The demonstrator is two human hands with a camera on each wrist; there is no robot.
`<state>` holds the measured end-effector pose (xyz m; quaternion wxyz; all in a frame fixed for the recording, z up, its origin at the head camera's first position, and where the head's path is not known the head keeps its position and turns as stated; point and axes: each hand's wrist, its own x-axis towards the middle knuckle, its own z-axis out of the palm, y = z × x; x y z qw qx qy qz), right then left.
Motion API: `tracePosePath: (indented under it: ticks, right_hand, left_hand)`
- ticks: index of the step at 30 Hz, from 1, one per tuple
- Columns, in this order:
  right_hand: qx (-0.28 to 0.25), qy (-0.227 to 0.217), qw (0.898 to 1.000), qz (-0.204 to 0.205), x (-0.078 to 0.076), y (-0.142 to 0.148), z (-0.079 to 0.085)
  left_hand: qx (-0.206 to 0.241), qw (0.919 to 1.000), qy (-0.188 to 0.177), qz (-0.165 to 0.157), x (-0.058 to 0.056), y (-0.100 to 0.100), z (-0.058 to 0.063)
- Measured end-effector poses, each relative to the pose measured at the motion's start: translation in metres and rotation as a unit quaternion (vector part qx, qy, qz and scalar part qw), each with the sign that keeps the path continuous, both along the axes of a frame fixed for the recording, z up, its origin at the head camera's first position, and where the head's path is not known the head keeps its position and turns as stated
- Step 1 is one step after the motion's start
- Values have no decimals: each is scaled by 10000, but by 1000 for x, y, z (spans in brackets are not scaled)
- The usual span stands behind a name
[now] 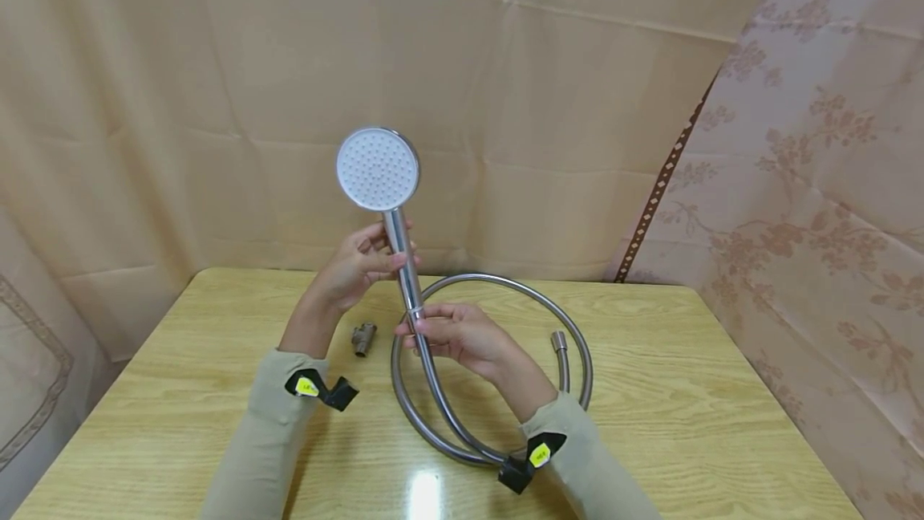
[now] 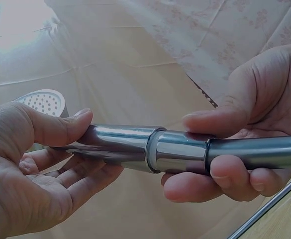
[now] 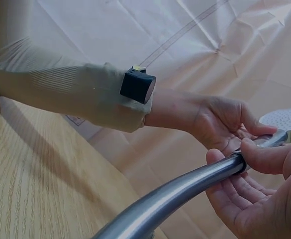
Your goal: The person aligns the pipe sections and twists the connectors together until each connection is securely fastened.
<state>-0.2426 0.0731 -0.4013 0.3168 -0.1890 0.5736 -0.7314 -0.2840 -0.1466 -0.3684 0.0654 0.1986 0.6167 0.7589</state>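
My left hand [image 1: 355, 270] grips the chrome handle of a shower head [image 1: 378, 169], held up above the table with its white nozzle face toward me. Just below, my right hand [image 1: 465, 335] pinches the hose's metal end fitting [image 2: 180, 152] between thumb and fingers. That fitting sits against the bottom of the handle, and a thin pale ring shows at the joint in the left wrist view. From there the grey metal shower hose [image 1: 494, 278] runs down and loops on the table. Its other end, a chrome connector [image 1: 559, 339], lies inside the loop.
A small metal valve or tee fitting [image 1: 364, 339] lies on the wooden table [image 1: 650, 392], left of the hose loop. Behind the table hangs a beige curtain [image 1: 289, 103], with a flowered cloth [image 1: 830, 207] on the right. Black wrist cameras sit on both sleeves.
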Motion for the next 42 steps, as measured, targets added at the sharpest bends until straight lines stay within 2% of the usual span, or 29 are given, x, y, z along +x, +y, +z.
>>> tracePosePath:
  ticks: [12,16,23,27,32,42]
  right_hand:
    - [-66,-95,9984,549,-6,6,-2]
    - [20,87,9988,476,-5,6,0]
    - [365,384,9986,-65,3,3,7]
    - [449,477,9975,-246,4,3,7]
    - [358,357,9986,-161,2,2,5]
    - [28,63,9995,303,-3,5,2]
  left_hand:
    - [-19,10000,0,4,1,-1,1]
    - [-47,10000,0,17,1,-1,1]
    - [-34,10000,1,18,2,0,2]
    - [-33,10000,-25,12,3,0,3]
    - [-26,10000,13,-26,3,0,3]
    - [-8,10000,48,-48,3,0,2]
